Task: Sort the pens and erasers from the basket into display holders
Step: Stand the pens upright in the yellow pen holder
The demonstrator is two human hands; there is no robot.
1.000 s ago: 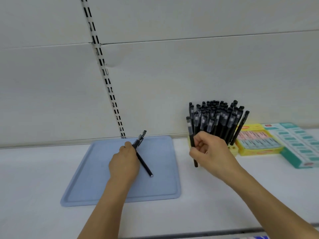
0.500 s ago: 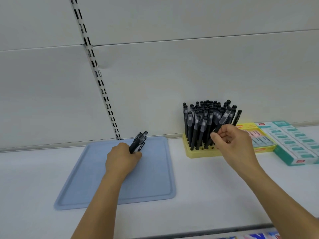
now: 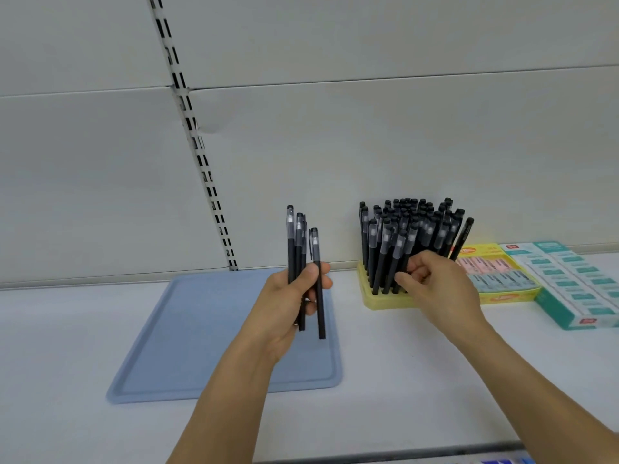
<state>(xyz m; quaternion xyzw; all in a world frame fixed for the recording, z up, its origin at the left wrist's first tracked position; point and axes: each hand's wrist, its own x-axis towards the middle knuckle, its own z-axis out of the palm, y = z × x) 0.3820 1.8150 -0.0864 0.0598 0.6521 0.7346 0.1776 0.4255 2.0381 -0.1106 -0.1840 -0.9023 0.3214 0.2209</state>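
Left hand point(image 3: 288, 296) grips a bunch of black pens point(image 3: 303, 262) upright above the blue tray point(image 3: 207, 329). Right hand point(image 3: 432, 283), fingers curled among pens in the yellow holder point(image 3: 378, 301); whether pinching one, can't tell. Feed pens singly, caps up, into free slots.

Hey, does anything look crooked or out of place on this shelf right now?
One black pen at the right edge of the yellow holder leans outward while its neighbours stand nearly upright. Nothing looks spilled or damaged.
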